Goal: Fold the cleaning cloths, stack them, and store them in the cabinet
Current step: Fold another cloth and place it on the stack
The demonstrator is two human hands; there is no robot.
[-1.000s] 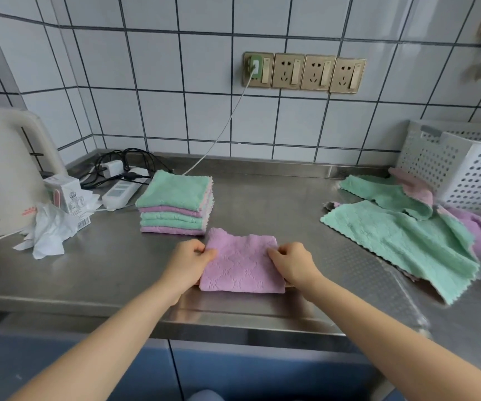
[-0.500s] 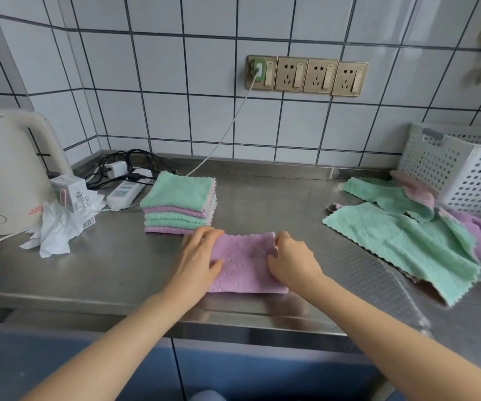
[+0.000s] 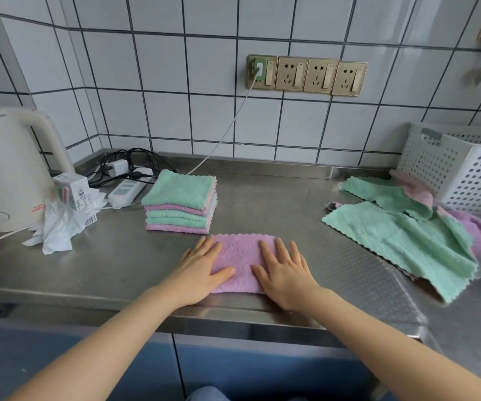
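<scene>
The left hand [image 3: 203, 269] and right hand [image 3: 284, 273] lie flat with straight fingers on the folded purple cloth [image 3: 242, 260], whose long side runs left to right.

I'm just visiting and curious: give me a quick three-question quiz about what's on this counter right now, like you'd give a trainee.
1. True or false: both hands lie flat, fingers straight, on the purple cloth.
2. What colour is the top cloth of the folded stack? A) purple B) green C) white
3. Fill in: the unfolded cloths lie beside the white ____.

Key:
1. True: the left hand and right hand press it flat on the counter.
2. B, green.
3. Basket, at the right of the counter.
</scene>
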